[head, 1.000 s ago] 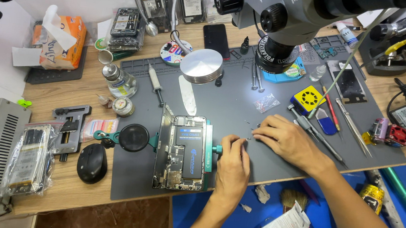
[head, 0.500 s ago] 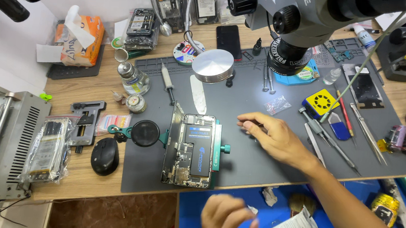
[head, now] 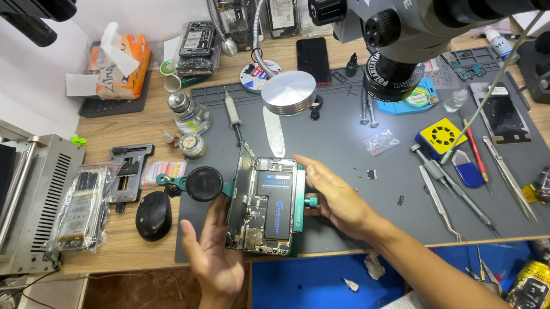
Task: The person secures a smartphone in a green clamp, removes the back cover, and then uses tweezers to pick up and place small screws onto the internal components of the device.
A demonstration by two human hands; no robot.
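The opened smartphone (head: 266, 203) sits in a green holding fixture (head: 299, 209) at the near edge of the grey work mat (head: 353, 160), its back already off — the black battery and the circuit boards lie bare, and its detached screen stands up on edge along the left side. So the opening appears done, while the parts inside look to be all in place, nothing yet lifted out as far as can be seen. The left hand (head: 214, 257) cups the fixture's lower left corner from beneath, palm up and fingers spread, loosely open. The right hand (head: 330, 195) grips the fixture's right edge by the side knob, fingers curled round it. Just left lies a round black disc (head: 204, 183) on a green arm; tweezers (head: 440, 203) and a screwdriver (head: 232, 113) rest untouched farther out on the mat — under the microscope (head: 396, 27).
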